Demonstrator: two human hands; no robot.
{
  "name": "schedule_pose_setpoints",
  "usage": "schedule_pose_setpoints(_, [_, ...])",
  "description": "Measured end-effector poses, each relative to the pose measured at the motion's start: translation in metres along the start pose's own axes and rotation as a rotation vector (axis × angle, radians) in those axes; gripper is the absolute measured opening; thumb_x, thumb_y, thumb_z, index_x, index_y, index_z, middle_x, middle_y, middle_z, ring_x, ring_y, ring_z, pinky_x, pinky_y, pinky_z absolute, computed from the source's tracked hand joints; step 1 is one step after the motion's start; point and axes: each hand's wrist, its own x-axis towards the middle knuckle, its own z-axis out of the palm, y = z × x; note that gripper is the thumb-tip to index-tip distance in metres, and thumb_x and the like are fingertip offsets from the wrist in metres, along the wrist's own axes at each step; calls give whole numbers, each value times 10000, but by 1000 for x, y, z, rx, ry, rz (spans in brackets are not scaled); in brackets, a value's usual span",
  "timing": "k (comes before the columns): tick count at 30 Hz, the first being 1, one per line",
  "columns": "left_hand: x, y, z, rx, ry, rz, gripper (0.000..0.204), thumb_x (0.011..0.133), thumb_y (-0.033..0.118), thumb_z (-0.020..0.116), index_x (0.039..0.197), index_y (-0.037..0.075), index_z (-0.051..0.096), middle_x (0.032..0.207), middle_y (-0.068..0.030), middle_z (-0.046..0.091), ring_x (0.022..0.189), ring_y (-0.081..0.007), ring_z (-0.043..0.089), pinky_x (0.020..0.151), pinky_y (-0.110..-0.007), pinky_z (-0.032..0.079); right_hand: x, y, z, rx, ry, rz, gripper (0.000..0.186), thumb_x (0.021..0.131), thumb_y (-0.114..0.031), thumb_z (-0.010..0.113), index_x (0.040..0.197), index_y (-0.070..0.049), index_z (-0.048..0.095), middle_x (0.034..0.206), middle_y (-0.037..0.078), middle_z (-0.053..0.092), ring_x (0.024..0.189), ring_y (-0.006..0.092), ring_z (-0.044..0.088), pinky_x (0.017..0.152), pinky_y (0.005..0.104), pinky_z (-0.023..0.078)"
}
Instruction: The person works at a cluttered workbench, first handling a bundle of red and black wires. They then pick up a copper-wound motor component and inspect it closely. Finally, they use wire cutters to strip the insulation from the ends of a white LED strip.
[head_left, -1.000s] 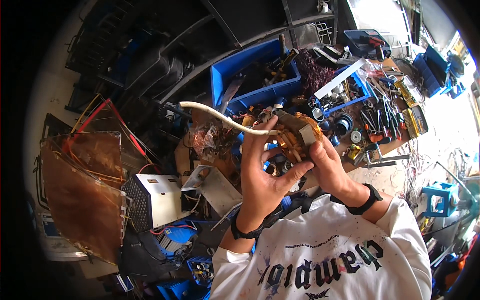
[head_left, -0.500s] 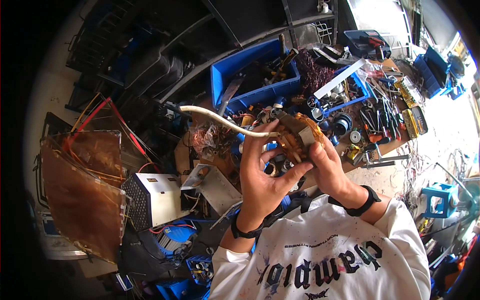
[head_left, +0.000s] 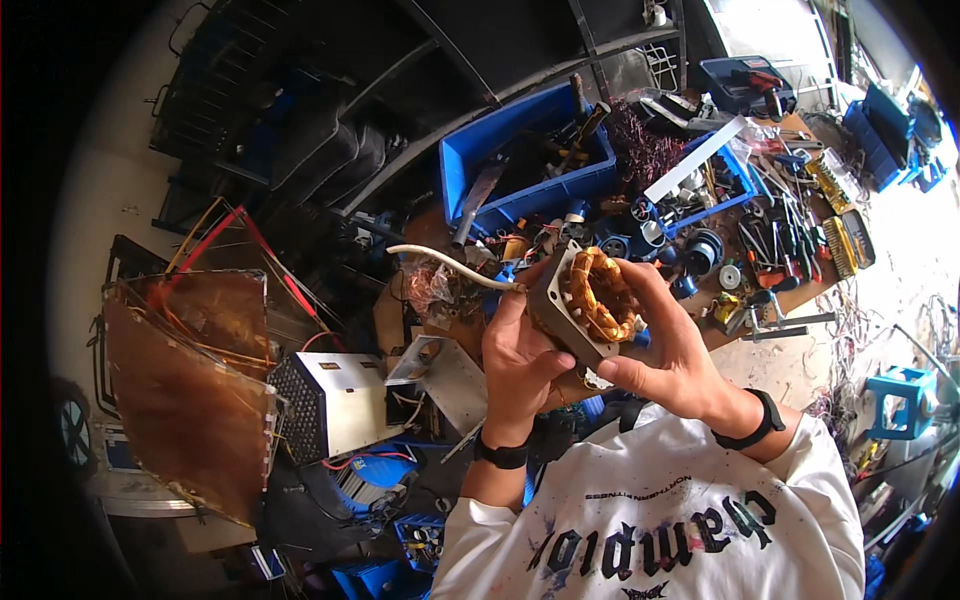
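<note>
Between my two hands I hold a motor stator (head_left: 548,302), a square metal core with a ring of copper windings (head_left: 602,296) turned up and to the right. My left hand (head_left: 520,355) grips the core's left side, thumb along its lower edge. On the right, my right hand (head_left: 672,350) has its thumb at the core's lower corner and its fingers behind the windings. A pale sleeved cable (head_left: 450,262) runs from the stator off to the left, its far end loose above the cluttered workbench. The fingers behind the stator are partly hidden.
At the back of the bench stands a blue crate (head_left: 530,160) with tools inside. A smaller blue tray (head_left: 735,170) and several pliers and screwdrivers (head_left: 780,240) lie to the right. A white metal box (head_left: 345,405) and a brown panel (head_left: 190,390) are on the left.
The stator has been turned so its winding ring faces up and right. My right fingers now reach round behind the windings, and my left grip has shifted on the core. The view has shifted slightly.
</note>
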Motion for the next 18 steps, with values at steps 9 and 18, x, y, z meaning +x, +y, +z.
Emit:
schedule_pose_setpoints(9, [-2, -4, -3, -36, 15, -31, 974, 701, 240, 869, 1413, -94, 293, 1380, -187, 458, 1263, -257, 485, 1074, -387, 408, 0, -3, -2, -129, 27, -45, 847, 707, -325, 836, 1342, 41, 411, 1152, 146, 499, 1075, 250, 506, 941, 360, 409])
schedule_pose_setpoints(18, [-1, -1, -1, -52, 82, -33, 936, 724, 277, 848, 1400, -100, 322, 1355, -185, 487, 1227, -251, 519, 1058, -374, 414, 3, 0, -1, 47, -9, 59, 775, 781, -346, 792, 1360, 9, 419, 1183, 117, 512, 1131, 220, 514, 983, 359, 396])
